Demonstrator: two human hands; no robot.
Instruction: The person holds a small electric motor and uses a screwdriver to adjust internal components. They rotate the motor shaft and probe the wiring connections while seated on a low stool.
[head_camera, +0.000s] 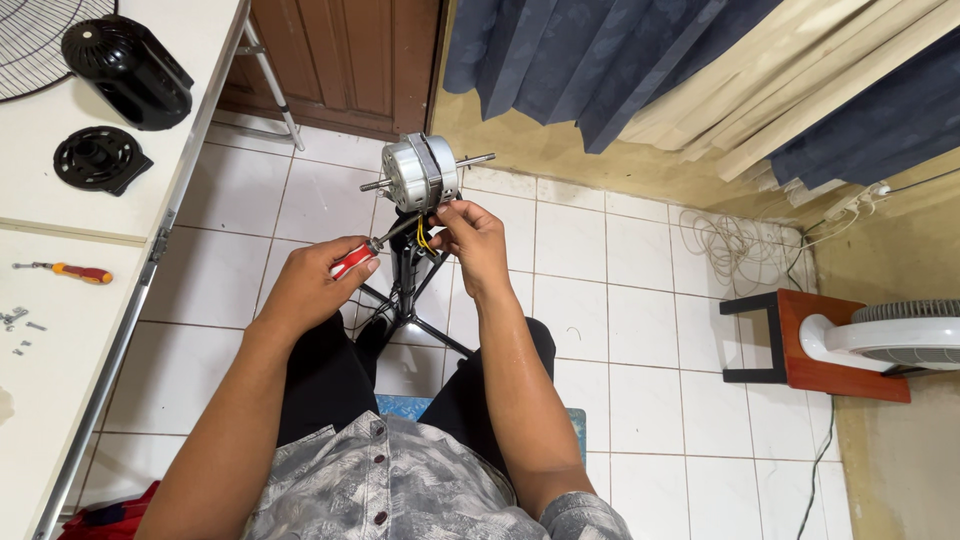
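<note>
A silver fan motor (420, 172) with a shaft sticking out on both sides sits on top of a black stand (405, 285) over the tiled floor. My left hand (310, 285) grips a red-handled screwdriver (362, 254), whose tip points up at the underside of the motor. My right hand (470, 237) pinches the stand's top just under the motor, beside some yellow wires (424, 238).
A white table (60, 300) on the left holds a black motor cover (128, 70), a round black cap (98, 158), a fan grille (40, 40), a second screwdriver (72, 271) and loose screws (18, 325). A white fan (890, 338) on a red stool (815, 345) and coiled cable (740, 245) lie right.
</note>
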